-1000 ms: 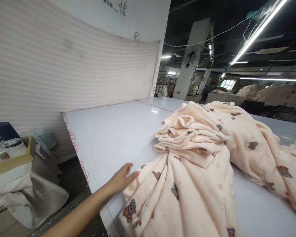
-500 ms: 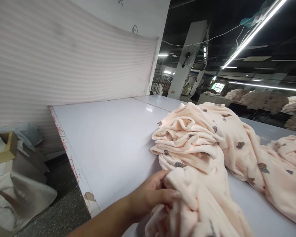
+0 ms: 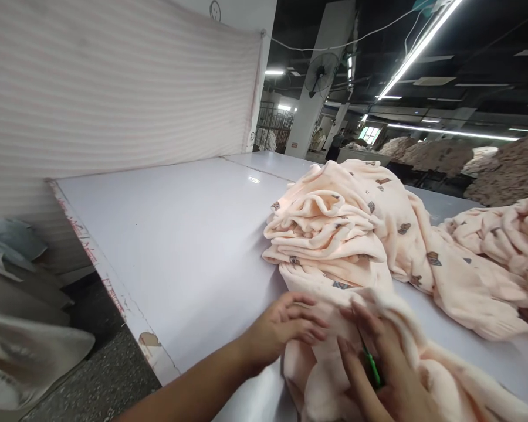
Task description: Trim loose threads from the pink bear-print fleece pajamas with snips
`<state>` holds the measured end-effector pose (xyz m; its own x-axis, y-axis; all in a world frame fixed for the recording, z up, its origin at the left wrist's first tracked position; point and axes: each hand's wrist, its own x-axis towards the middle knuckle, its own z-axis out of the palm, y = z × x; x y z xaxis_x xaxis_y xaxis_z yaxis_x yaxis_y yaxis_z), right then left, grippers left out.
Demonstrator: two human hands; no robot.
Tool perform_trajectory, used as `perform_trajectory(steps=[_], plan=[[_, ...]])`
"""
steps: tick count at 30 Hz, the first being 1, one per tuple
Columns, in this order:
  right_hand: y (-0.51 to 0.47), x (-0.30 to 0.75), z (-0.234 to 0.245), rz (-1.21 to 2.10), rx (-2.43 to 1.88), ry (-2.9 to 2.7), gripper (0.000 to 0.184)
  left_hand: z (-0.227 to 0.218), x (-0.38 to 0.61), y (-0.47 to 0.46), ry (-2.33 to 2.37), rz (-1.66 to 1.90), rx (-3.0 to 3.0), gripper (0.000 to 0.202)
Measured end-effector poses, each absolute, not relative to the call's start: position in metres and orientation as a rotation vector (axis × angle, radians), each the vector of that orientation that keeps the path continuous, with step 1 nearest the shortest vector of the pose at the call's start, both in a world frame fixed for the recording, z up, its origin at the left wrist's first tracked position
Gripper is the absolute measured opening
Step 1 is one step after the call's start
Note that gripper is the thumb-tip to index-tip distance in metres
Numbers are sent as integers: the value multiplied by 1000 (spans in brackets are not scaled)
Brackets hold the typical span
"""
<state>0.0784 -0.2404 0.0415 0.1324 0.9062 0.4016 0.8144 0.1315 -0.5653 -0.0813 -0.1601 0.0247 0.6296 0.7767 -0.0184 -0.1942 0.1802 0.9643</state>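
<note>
A peach fleece fabric [image 3: 330,234] with small dark printed motifs lies bunched in folds on the white table, and a loose part of it trails toward me. My left hand [image 3: 286,328] is over its near part with fingers apart, apparently resting against the cloth, gripping nothing. My right hand [image 3: 387,363] is at the fabric just to the right and holds small green-handled snips [image 3: 372,366] in the palm. Their thin dark blade points away from me between thumb and fingers. Whether the right fingertips also pinch cloth I cannot tell.
The white table [image 3: 167,234] has a worn left edge with red writing. More peach fabric [image 3: 506,234] lies heaped at the right. A striped cloth [image 3: 127,88] hangs behind the table. Covered items [image 3: 30,328] stand at the left, and fabric piles [image 3: 440,155] are in the background.
My right hand has come into view with the snips. My left hand has let go of the bunched fabric and spread its fingers. The view has shifted to the right and slightly down.
</note>
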Motion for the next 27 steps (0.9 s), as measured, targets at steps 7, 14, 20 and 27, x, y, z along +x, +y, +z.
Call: perform_trajectory(steps=[7, 14, 20, 27], plan=[[-233, 75, 53, 49, -1753, -1639, 43, -24, -75, -201, 951, 521, 1923, 48], [-235, 91, 60, -22, -1793, -1657, 37, -26, -62, -192, 998, 421, 2260, 25], [-251, 127, 53, 44, -1995, -1496, 38, -21, -139, -178, 1237, 589, 2107, 32], [-258, 98, 51, 55, -1983, -1518, 31, -29, -128, -193, 1211, 559, 1879, 42]])
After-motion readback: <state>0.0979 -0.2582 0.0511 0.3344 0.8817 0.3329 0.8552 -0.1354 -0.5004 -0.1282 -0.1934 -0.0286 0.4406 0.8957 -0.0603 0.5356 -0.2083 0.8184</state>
